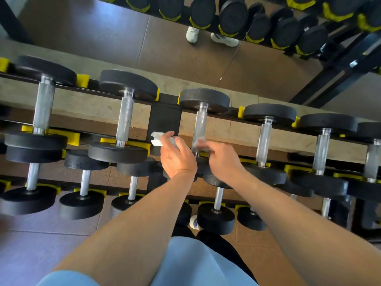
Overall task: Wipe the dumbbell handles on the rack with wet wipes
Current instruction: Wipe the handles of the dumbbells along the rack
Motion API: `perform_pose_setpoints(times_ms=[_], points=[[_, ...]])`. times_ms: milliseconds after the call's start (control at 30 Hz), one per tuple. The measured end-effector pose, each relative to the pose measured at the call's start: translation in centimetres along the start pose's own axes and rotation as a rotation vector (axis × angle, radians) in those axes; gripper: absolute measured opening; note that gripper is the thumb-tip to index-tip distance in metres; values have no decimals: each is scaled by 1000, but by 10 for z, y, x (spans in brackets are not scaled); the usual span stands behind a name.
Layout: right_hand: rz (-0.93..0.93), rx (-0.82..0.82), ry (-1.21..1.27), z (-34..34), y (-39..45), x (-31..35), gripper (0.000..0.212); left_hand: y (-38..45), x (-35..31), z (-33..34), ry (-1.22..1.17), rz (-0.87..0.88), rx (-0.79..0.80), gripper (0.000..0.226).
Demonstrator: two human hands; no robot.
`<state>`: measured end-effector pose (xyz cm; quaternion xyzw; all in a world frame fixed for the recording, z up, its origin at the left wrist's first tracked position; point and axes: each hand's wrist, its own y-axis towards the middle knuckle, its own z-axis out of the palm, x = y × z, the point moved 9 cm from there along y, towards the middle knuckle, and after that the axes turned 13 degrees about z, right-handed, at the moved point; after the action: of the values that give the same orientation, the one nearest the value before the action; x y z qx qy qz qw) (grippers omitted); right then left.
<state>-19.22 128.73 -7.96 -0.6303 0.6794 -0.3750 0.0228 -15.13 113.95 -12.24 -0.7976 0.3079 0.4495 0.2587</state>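
A black rack (165, 118) with yellow cradles carries several black dumbbells with knurled silver handles. My left hand (175, 155) holds a crumpled white wet wipe (157, 139) just left of the middle dumbbell's handle (201, 122). My right hand (218, 155) is blurred at the lower end of that handle, fingers curled at it with something pale and see-through under them; whether it grips the handle is unclear. Neighbouring handles stand at left (125, 118) and right (265, 141).
A lower tier of smaller dumbbells (216, 211) sits under my forearms. A mirror behind the rack reflects another dumbbell row (233, 17) and white shoes (192, 34). Brown tiled floor lies at bottom left (41, 244).
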Motion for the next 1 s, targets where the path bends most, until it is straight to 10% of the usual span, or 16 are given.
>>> perform_pose_setpoints(times_ms=[333,667,1000], points=[[63,181,-132,-8,-4,11,33,1,0,0,41,-38,41,29],[330,333,1205,-75,-62,-89,37,-38,-64,-12,-81,120,81,16],[344,426,1388,-123,-101,-190,28,-204,-126,95,-519,-70,398,43]])
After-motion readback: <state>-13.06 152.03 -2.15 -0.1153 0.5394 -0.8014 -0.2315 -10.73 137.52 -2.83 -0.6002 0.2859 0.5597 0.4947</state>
